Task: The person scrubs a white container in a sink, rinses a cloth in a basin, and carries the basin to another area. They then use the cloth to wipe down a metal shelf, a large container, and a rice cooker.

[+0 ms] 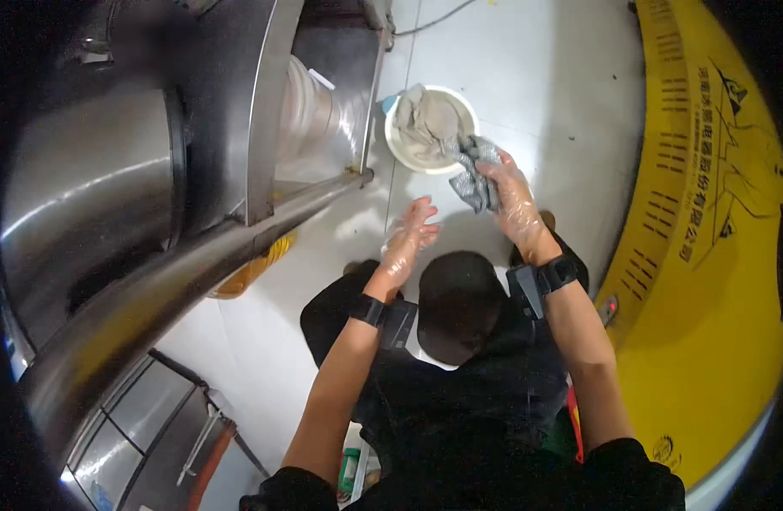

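In a clear plastic glove, my right hand [512, 198] grips a bunched grey cloth [475, 176] at the lower right rim of a white basin. The basin [393, 146] stands on the floor and holds more wet-looking cloths [427, 119] in murky water. My left hand [408, 237], also in a clear glove, is below and left of the basin with its fingers apart and nothing in them. Both wrists wear black straps with small dark devices.
Steel equipment with a rounded rail [310, 200] runs along the left. A yellow panel [706, 255] with black print stands at the right. A yellow object [255, 268] lies under the rail. A cable [434, 20] crosses the tiled floor at the top.
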### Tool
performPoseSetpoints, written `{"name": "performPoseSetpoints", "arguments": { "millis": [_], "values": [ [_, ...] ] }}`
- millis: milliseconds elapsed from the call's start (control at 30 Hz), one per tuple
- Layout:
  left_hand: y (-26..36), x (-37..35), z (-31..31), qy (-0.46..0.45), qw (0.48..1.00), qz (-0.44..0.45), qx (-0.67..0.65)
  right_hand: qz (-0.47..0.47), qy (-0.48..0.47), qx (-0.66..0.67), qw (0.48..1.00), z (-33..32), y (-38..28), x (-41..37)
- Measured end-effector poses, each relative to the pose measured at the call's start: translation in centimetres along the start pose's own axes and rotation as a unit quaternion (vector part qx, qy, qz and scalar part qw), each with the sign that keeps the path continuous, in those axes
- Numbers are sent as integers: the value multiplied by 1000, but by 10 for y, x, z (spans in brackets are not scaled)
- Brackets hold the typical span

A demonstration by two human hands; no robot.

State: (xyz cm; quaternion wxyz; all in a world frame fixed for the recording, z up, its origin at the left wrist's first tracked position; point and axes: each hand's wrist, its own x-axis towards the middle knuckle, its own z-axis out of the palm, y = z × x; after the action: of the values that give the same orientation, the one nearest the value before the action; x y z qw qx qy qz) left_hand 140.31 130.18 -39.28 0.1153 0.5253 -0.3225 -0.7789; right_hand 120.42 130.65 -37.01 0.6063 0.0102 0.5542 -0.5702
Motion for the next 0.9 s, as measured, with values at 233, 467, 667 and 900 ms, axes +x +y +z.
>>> {"name": "performPoseSetpoints", "arguments": {
  "millis": [233, 467, 667, 900],
  "values": [
    [-11, 69, -6, 15, 998, 37, -57, 37, -151, -170, 973, -6, 44, 71],
    [-24, 65, -26, -1, 989, 73, -132, 4, -217, -249, 944, 18, 50, 68],
    [-29, 15, -27, 5, 984, 117, -131, -131, -283, -402, 861, 30, 75, 16],
    [-33, -15, -29, 89, 949, 232, -194, -176, -316, -503, 785, 55, 75, -33]
  ]
}}
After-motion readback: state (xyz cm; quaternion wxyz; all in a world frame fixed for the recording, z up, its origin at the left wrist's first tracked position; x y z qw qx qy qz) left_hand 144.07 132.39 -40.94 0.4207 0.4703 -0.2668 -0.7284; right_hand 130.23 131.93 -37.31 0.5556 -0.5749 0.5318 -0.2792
